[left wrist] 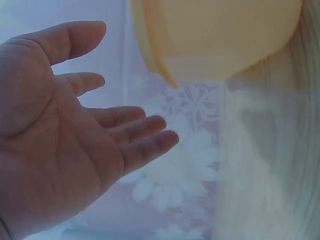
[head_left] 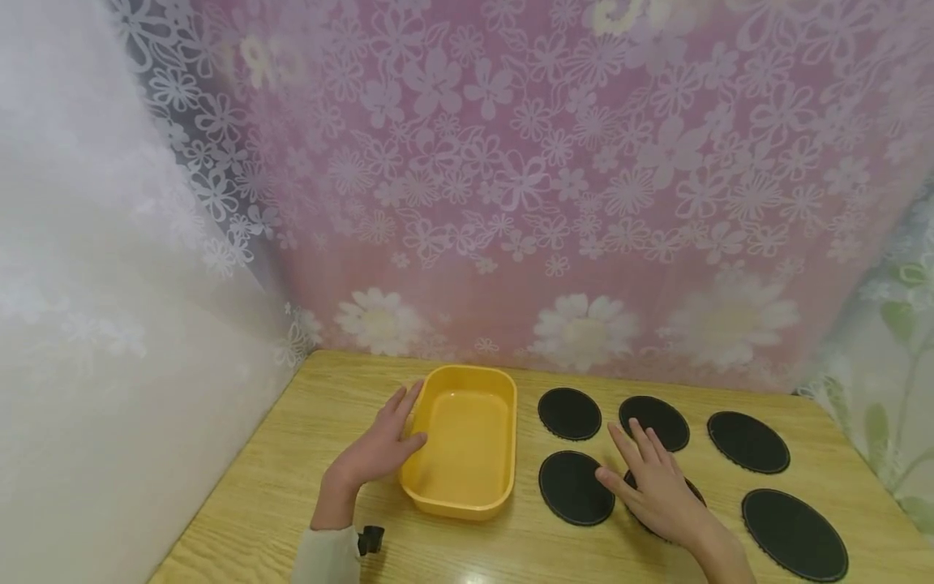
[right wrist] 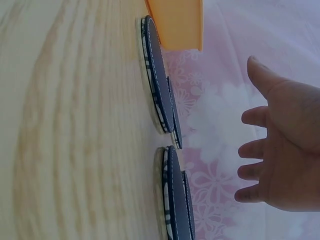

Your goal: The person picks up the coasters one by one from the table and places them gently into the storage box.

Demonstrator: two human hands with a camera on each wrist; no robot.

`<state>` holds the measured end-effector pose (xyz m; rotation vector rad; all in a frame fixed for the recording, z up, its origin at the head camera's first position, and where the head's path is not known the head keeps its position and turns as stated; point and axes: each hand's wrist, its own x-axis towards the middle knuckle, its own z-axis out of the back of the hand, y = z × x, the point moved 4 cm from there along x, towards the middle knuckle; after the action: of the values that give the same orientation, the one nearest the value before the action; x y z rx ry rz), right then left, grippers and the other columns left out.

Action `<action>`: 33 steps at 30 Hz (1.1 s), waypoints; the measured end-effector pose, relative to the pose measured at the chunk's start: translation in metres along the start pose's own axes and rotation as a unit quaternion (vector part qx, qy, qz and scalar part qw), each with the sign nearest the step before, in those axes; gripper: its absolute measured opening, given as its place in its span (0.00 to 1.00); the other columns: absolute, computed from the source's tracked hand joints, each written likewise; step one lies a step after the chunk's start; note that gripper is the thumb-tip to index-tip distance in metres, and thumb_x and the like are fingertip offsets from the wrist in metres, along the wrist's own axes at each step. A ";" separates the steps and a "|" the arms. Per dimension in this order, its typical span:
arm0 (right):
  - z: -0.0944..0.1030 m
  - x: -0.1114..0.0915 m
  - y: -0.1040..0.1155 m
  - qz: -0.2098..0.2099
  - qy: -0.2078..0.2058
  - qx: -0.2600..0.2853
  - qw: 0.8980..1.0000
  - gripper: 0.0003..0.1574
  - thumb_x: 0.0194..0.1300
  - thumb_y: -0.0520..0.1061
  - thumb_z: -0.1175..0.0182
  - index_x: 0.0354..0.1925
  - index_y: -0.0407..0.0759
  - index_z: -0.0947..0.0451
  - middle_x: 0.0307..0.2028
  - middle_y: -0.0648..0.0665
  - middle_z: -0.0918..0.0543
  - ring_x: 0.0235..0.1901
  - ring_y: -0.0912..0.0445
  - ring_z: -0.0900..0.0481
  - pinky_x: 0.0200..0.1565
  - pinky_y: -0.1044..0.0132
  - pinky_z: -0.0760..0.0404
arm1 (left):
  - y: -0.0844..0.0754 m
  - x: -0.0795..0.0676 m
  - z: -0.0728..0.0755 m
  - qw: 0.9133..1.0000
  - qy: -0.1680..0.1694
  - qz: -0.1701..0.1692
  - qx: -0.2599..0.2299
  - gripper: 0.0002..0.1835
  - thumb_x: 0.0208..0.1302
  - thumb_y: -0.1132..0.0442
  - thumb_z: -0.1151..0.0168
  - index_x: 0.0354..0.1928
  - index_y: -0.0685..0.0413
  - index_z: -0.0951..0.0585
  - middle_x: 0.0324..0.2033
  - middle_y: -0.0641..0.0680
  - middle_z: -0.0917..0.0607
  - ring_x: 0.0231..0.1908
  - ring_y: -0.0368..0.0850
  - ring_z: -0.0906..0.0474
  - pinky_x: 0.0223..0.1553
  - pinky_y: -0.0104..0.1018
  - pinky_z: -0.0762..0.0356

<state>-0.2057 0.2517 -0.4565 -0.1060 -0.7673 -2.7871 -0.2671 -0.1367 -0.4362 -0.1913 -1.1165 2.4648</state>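
My left hand (head_left: 375, 448) is beside the left rim of a yellow rectangular basin (head_left: 467, 507), fingers spread and loosely straight. In the left wrist view a gap shows between that hand and the basin (left wrist: 215, 35), and the palm holds nothing. My right hand (head_left: 662, 491) hovers over the round black coasters, fingers apart, holding nothing. It partly hides one coaster (head_left: 695, 491) and overlaps the lower edge of another (head_left: 660, 418). The right wrist view shows a coaster (right wrist: 159, 75) with pale stitching and a patterned side, apart from the hand.
More black coasters lie nearby: two (head_left: 569, 414) (head_left: 576, 488) beside the basin and two (head_left: 747, 442) (head_left: 795, 535) at the right. All rest on a light wooden table (head_left: 452, 560). A pink floral curtain (head_left: 474, 203) hangs behind, with a pale cloth (head_left: 109, 365) at left.
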 end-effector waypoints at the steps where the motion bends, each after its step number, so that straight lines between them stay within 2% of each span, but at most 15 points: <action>1: -0.001 0.000 0.000 0.001 0.003 0.006 1.000 0.49 0.70 0.61 0.42 0.77 0.40 0.46 0.74 0.22 0.53 0.70 0.22 0.57 0.60 0.23 0.54 | 0.002 0.001 0.001 1.000 0.003 -0.001 -0.010 0.42 0.74 0.60 0.46 0.80 0.47 0.59 0.77 0.65 0.60 0.76 0.66 0.64 0.67 0.68 0.50; 6: -0.006 0.002 0.000 0.010 0.023 0.032 0.999 0.49 0.69 0.61 0.41 0.77 0.40 0.46 0.74 0.23 0.53 0.69 0.21 0.56 0.57 0.20 0.50 | 0.017 0.005 -0.001 0.997 0.026 -0.003 -0.072 0.41 0.74 0.65 0.48 0.80 0.46 0.58 0.78 0.60 0.56 0.73 0.67 0.49 0.66 0.62 0.41; 9: -0.010 0.002 0.003 0.018 0.034 0.040 0.998 0.50 0.68 0.61 0.40 0.77 0.41 0.46 0.73 0.24 0.51 0.69 0.21 0.52 0.54 0.20 0.45 | 0.023 0.006 -0.004 0.990 0.051 0.005 -0.128 0.40 0.75 0.67 0.52 0.80 0.47 0.59 0.78 0.61 0.56 0.69 0.69 0.40 0.62 0.59 0.32; 12: -0.013 0.003 0.008 0.028 0.045 0.042 0.998 0.50 0.67 0.61 0.39 0.76 0.40 0.45 0.72 0.23 0.48 0.68 0.22 0.48 0.52 0.22 0.39 | 0.028 0.006 -0.006 0.984 0.072 0.018 -0.164 0.39 0.75 0.67 0.53 0.80 0.48 0.59 0.77 0.64 0.55 0.68 0.66 0.36 0.58 0.55 0.27; 18: -0.019 0.008 0.013 0.026 0.080 0.050 0.995 0.51 0.66 0.60 0.37 0.76 0.40 0.45 0.73 0.24 0.48 0.68 0.23 0.46 0.54 0.26 0.36 | 0.035 0.005 -0.006 0.982 0.080 0.027 -0.168 0.36 0.76 0.66 0.55 0.80 0.54 0.55 0.74 0.67 0.46 0.63 0.64 0.30 0.51 0.48 0.23; 25: -0.028 0.013 0.014 0.012 0.114 0.051 0.992 0.51 0.64 0.59 0.35 0.76 0.41 0.43 0.73 0.25 0.46 0.68 0.25 0.44 0.56 0.28 0.35 | 0.038 0.005 -0.007 0.981 0.077 0.040 -0.174 0.34 0.75 0.67 0.54 0.79 0.56 0.51 0.73 0.69 0.45 0.60 0.65 0.27 0.46 0.47 0.19; 33: -0.037 0.015 0.010 -0.006 0.137 0.055 0.989 0.53 0.61 0.58 0.31 0.76 0.42 0.42 0.73 0.26 0.47 0.69 0.27 0.45 0.57 0.29 0.36 | 0.046 0.006 -0.010 0.980 0.068 0.045 -0.179 0.33 0.75 0.64 0.50 0.78 0.50 0.46 0.72 0.66 0.42 0.63 0.63 0.31 0.47 0.47 0.20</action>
<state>-0.2180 0.2207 -0.4815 0.2968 -0.8484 -2.6840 -0.2844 -0.1544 -0.4767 -0.5200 -1.5112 2.2655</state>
